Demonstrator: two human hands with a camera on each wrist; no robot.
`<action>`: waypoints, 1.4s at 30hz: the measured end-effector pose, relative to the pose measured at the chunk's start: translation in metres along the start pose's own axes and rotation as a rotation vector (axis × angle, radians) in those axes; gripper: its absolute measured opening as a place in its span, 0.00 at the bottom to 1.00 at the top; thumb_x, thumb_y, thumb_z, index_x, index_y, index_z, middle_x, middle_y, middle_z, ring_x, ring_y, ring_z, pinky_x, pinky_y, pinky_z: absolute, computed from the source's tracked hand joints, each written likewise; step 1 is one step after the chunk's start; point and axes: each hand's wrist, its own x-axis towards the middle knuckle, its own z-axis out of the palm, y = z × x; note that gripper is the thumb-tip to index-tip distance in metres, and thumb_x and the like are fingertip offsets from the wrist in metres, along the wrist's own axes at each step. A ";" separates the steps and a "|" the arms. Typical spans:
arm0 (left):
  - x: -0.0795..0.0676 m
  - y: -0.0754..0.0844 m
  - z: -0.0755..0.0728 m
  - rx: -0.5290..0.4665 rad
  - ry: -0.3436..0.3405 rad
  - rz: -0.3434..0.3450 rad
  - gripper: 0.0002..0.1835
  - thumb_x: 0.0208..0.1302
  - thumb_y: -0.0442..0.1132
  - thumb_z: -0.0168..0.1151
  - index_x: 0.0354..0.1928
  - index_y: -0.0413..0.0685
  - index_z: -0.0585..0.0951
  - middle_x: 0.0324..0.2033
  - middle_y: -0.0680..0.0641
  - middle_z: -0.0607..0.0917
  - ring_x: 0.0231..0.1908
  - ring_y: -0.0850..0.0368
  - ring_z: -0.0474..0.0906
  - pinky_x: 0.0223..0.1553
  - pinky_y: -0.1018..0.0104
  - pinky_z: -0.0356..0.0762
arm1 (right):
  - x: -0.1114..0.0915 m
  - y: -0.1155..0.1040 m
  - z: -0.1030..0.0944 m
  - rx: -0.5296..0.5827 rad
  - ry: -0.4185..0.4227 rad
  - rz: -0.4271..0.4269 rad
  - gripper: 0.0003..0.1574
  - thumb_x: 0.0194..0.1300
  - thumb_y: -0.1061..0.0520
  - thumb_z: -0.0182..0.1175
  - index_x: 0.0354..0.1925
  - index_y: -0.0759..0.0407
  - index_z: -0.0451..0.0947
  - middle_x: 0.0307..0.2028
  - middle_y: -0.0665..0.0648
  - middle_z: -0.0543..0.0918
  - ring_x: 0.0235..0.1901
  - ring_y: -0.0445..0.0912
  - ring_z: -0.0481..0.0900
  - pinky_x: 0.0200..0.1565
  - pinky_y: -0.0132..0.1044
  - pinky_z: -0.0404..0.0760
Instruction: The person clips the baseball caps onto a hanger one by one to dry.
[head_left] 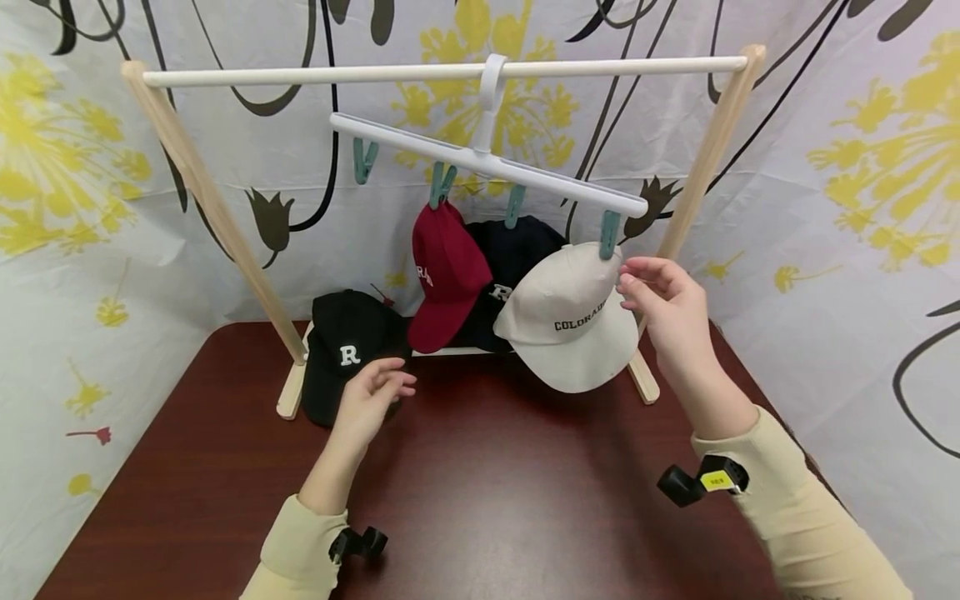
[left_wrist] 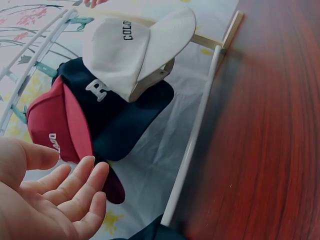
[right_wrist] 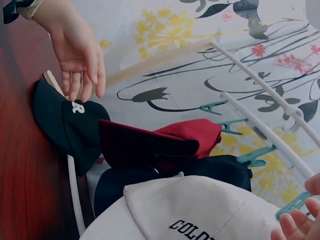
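A white cap (head_left: 566,312) lettered COLORADO hangs from the rightmost green clip (head_left: 610,234) on a tilted white hanger (head_left: 420,147). Right beside that clip and the cap's crown is my right hand (head_left: 671,312), fingers loosely bent and holding nothing. A red cap (head_left: 446,279) and a dark navy cap (head_left: 517,246) with a white R hang from the middle clips. The leftmost clip (head_left: 364,161) bears no cap. On the table, a black cap (head_left: 330,333) leans by the rack's left foot. My left hand (head_left: 371,398), palm showing in the left wrist view, hovers before it, fingers relaxed and holding nothing.
A wooden rack with a white top rod (head_left: 315,75) carries the hanger by its hook (head_left: 491,92). Its left post (head_left: 217,208) and right post (head_left: 708,158) stand on the dark red table (head_left: 480,483). Flower-patterned cloth (head_left: 97,275) surrounds the table behind.
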 end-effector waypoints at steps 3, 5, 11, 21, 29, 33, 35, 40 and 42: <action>-0.001 0.002 -0.007 0.018 0.006 0.009 0.12 0.70 0.30 0.53 0.53 0.34 0.75 0.40 0.34 0.84 0.38 0.50 0.83 0.45 0.61 0.76 | -0.003 0.000 0.003 0.009 -0.013 -0.001 0.10 0.66 0.67 0.57 0.46 0.68 0.75 0.40 0.56 0.82 0.35 0.42 0.79 0.36 0.28 0.78; -0.002 0.002 -0.013 0.040 0.016 0.016 0.13 0.70 0.30 0.53 0.54 0.34 0.75 0.40 0.34 0.84 0.37 0.50 0.84 0.45 0.61 0.77 | -0.005 0.000 0.004 0.018 -0.025 0.002 0.10 0.66 0.67 0.57 0.47 0.68 0.75 0.40 0.56 0.82 0.35 0.42 0.79 0.37 0.28 0.78; -0.009 0.000 -0.028 0.102 0.046 0.055 0.13 0.70 0.30 0.53 0.54 0.34 0.75 0.39 0.34 0.84 0.37 0.52 0.84 0.44 0.69 0.76 | -0.013 0.000 0.007 0.039 -0.048 0.010 0.08 0.67 0.66 0.57 0.45 0.63 0.77 0.41 0.56 0.81 0.37 0.45 0.79 0.38 0.29 0.79; -0.018 -0.002 -0.057 0.169 0.080 0.064 0.15 0.71 0.33 0.53 0.56 0.32 0.73 0.42 0.33 0.83 0.36 0.63 0.82 0.42 0.76 0.73 | -0.024 0.006 0.017 0.024 -0.076 0.012 0.10 0.67 0.64 0.58 0.46 0.64 0.77 0.41 0.55 0.82 0.37 0.46 0.79 0.39 0.32 0.79; -0.017 -0.002 -0.074 0.212 0.105 0.069 0.14 0.71 0.30 0.51 0.56 0.32 0.73 0.42 0.33 0.83 0.35 0.66 0.81 0.41 0.80 0.72 | -0.031 0.013 0.028 0.028 -0.101 0.032 0.08 0.66 0.66 0.58 0.44 0.63 0.77 0.41 0.56 0.83 0.35 0.46 0.80 0.39 0.33 0.79; -0.016 -0.001 -0.082 0.247 0.112 0.081 0.14 0.71 0.30 0.52 0.56 0.33 0.74 0.42 0.33 0.83 0.36 0.66 0.81 0.41 0.80 0.72 | -0.034 0.018 0.034 0.009 -0.107 0.050 0.08 0.66 0.66 0.58 0.45 0.66 0.76 0.40 0.56 0.82 0.35 0.45 0.80 0.39 0.33 0.79; -0.017 -0.001 -0.086 0.271 0.122 0.078 0.14 0.71 0.31 0.52 0.56 0.34 0.74 0.42 0.34 0.83 0.36 0.67 0.81 0.39 0.79 0.71 | -0.036 0.022 0.037 -0.004 -0.121 0.065 0.10 0.67 0.66 0.57 0.46 0.69 0.75 0.41 0.57 0.82 0.35 0.44 0.80 0.40 0.33 0.79; -0.019 -0.002 -0.097 0.347 0.148 0.068 0.15 0.72 0.34 0.51 0.57 0.34 0.74 0.43 0.34 0.83 0.36 0.70 0.80 0.34 0.76 0.69 | -0.041 0.035 0.046 -0.012 -0.168 0.100 0.13 0.68 0.66 0.56 0.49 0.73 0.72 0.42 0.58 0.81 0.36 0.44 0.80 0.40 0.33 0.79; -0.019 -0.002 -0.100 0.364 0.157 0.071 0.16 0.72 0.34 0.51 0.57 0.34 0.73 0.43 0.34 0.83 0.36 0.69 0.80 0.34 0.75 0.69 | -0.043 0.040 0.050 -0.008 -0.176 0.108 0.13 0.67 0.67 0.55 0.49 0.74 0.71 0.41 0.57 0.81 0.36 0.44 0.80 0.39 0.33 0.79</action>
